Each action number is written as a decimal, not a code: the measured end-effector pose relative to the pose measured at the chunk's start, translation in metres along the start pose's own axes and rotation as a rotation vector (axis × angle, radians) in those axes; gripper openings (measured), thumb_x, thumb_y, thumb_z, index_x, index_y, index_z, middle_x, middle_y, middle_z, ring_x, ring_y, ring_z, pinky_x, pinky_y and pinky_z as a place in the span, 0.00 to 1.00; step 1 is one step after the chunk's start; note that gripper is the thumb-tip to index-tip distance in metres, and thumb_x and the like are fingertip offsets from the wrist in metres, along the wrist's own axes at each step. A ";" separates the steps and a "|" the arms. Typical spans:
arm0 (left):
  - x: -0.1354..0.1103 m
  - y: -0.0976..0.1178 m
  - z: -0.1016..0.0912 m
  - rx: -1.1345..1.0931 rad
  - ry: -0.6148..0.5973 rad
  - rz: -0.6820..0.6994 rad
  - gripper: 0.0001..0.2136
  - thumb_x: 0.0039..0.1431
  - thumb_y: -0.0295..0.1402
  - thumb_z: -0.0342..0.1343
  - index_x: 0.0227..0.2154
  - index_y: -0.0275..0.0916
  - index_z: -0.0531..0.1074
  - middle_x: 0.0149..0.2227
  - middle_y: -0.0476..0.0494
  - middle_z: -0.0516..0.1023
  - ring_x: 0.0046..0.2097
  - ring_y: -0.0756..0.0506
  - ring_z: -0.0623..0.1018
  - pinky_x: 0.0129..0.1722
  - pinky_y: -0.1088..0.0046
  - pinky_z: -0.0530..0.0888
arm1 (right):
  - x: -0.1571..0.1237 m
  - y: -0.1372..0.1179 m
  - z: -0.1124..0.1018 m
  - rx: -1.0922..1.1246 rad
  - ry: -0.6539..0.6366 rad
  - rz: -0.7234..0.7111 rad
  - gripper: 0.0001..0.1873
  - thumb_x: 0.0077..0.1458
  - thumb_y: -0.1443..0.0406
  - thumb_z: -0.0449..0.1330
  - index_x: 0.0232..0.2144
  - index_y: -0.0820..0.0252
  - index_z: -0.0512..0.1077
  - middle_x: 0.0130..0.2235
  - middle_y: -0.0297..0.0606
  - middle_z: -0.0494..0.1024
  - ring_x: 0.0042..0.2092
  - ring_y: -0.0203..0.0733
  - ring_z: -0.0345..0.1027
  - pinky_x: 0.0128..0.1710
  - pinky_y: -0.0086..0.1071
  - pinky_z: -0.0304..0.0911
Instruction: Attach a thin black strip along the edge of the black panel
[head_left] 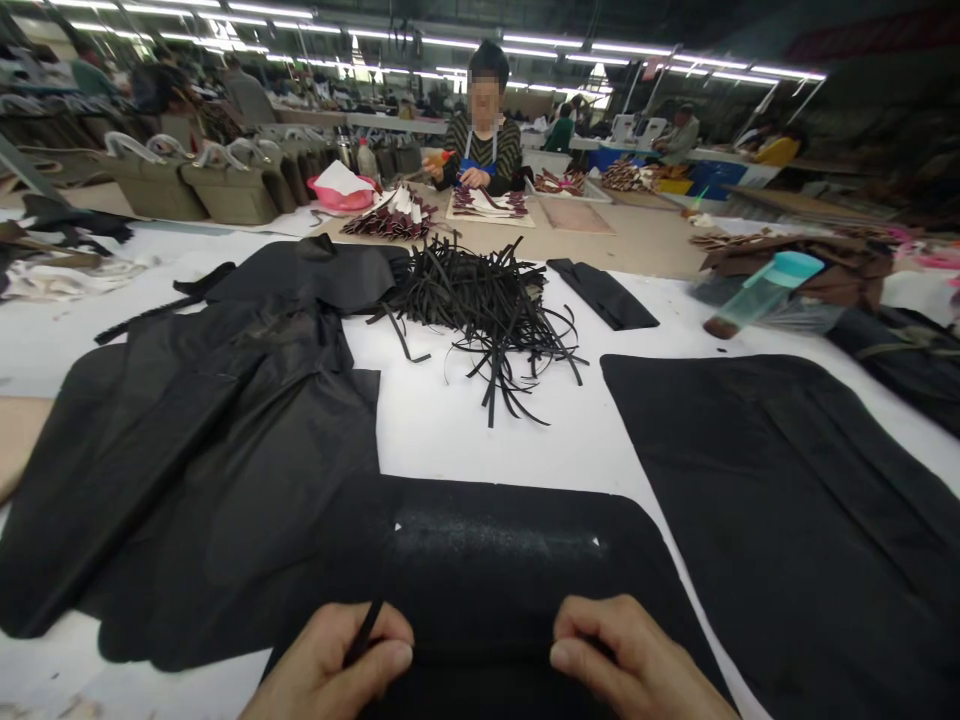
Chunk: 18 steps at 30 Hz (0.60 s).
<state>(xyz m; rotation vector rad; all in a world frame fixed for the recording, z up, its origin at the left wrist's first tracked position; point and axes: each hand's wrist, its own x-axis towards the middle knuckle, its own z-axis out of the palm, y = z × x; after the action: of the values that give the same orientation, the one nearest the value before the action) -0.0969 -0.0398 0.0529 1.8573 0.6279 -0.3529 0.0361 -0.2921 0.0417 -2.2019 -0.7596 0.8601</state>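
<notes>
At bottom centre, my left hand (341, 655) and right hand (626, 650) pinch closed on a thin black fabric-like strip (365, 630), likely to straighten it.

Under the fingers (391, 627), a panel (495, 570) is lying on the table (420, 420), reaching ahead of them. Left of them, loose fabric (202, 490) is spreading; right, a second panel (780, 480) is resting. Straight ahead, a strip pile (472, 285) is sitting, a folded piece (606, 294) lying just right of it. Farther ahead, beyond the pile, a person (484, 150) is working.
</notes>
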 end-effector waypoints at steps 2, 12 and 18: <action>0.008 -0.005 -0.006 0.031 0.006 0.034 0.13 0.50 0.43 0.49 0.23 0.39 0.71 0.23 0.51 0.67 0.30 0.47 0.67 0.31 0.75 0.63 | 0.003 0.017 -0.004 -0.026 0.042 0.021 0.12 0.56 0.59 0.51 0.25 0.55 0.69 0.27 0.29 0.69 0.33 0.43 0.63 0.31 0.27 0.54; 0.036 -0.008 -0.019 0.004 0.104 0.050 0.12 0.51 0.40 0.49 0.22 0.37 0.65 0.22 0.54 0.59 0.27 0.50 0.60 0.28 0.75 0.58 | 0.012 0.056 -0.026 0.170 0.104 0.103 0.22 0.54 0.48 0.48 0.19 0.56 0.60 0.21 0.31 0.60 0.25 0.42 0.54 0.24 0.29 0.51; 0.044 -0.014 -0.022 -0.042 0.189 0.041 0.09 0.52 0.36 0.48 0.23 0.37 0.66 0.22 0.54 0.61 0.27 0.50 0.61 0.27 0.75 0.59 | 0.014 0.096 -0.017 0.279 0.158 0.210 0.25 0.53 0.43 0.51 0.21 0.56 0.67 0.22 0.33 0.63 0.24 0.42 0.56 0.23 0.29 0.52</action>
<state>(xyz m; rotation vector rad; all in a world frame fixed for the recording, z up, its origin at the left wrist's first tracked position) -0.0706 -0.0048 0.0274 1.8735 0.7192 -0.1368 0.0832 -0.3486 -0.0241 -2.0904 -0.3152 0.8253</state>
